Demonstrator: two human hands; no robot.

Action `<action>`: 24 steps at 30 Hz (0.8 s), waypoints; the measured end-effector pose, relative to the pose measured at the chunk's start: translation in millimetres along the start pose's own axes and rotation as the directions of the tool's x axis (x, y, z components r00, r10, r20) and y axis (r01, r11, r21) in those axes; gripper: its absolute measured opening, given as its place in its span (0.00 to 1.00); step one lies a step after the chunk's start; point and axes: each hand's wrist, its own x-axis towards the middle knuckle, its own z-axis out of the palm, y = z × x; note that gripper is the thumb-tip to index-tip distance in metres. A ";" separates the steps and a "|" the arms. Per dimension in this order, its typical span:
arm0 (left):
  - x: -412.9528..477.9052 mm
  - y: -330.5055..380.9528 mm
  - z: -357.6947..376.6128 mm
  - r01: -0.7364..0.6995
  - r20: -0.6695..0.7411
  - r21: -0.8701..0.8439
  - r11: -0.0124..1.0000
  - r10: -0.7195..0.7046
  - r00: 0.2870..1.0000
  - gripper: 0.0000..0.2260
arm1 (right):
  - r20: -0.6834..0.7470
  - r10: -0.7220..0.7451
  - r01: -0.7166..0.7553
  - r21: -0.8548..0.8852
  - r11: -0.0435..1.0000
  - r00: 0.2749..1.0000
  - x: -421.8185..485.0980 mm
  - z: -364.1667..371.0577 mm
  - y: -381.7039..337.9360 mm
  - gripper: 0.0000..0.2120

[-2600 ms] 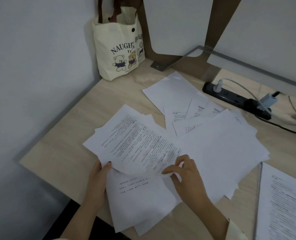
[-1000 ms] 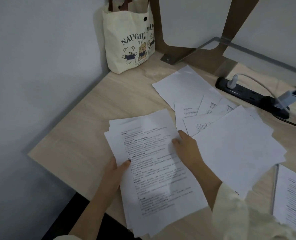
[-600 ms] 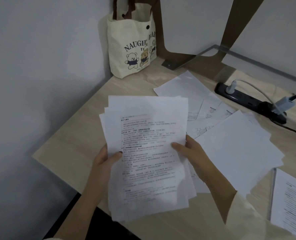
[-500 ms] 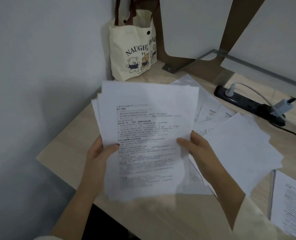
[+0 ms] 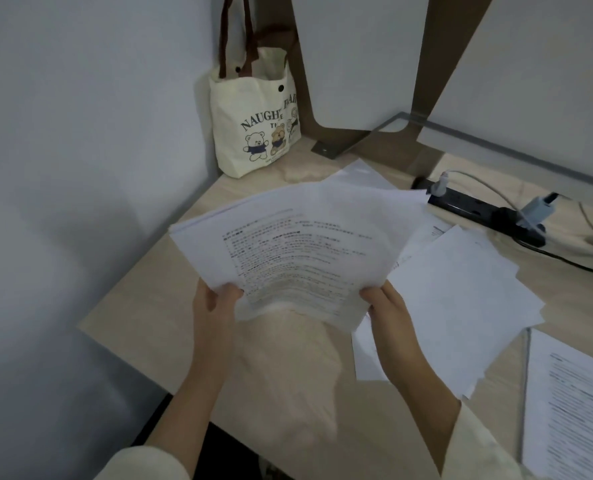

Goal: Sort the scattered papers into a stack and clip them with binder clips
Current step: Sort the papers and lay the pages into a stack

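Note:
A loose bundle of printed white papers (image 5: 298,251) is lifted off the desk and tilted back, its sheets uneven at the edges. My left hand (image 5: 215,306) grips its lower left corner with the thumb on top. My right hand (image 5: 387,306) grips the lower right corner. More white sheets (image 5: 461,299) lie scattered flat on the light wooden desk (image 5: 142,299) to the right, partly hidden behind the bundle. No binder clip shows in view.
A cream tote bag (image 5: 253,123) with bear prints stands in the back corner against the wall. A black power strip (image 5: 475,209) with plugs and cables lies at the back right. Another printed sheet (image 5: 572,410) sits at the right front edge.
Both hands picked the gathered sheets up from the desk, raised them upright, then tipped the bundle back and slid down to grip its lower corners.

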 end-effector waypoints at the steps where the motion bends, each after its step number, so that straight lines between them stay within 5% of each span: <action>1: -1.1 -2.6 0.7 0.018 0.012 0.011 1.000 -0.018 1.000 0.16 | 0.005 0.019 -0.019 -0.004 1.000 1.000 -2.7 0.9 2.5 0.15; 8: -21.7 2.1 18.7 0.011 0.089 0.096 0.995 -0.020 0.996 0.11 | -0.095 0.019 -0.018 0.004 1.000 0.995 -21.4 -39.9 4.3 0.14; 12: -41.8 -1.7 58.2 0.065 0.252 0.178 0.982 -0.109 0.962 0.05 | -0.236 0.064 -0.072 -0.026 0.997 0.970 -39.9 -107.4 19.9 0.06; 24: -164.8 -86.8 227.6 0.036 0.660 0.494 0.869 -0.401 0.635 0.09 | -0.658 0.346 -0.380 0.098 0.920 0.669 -137.8 -309.7 106.1 0.06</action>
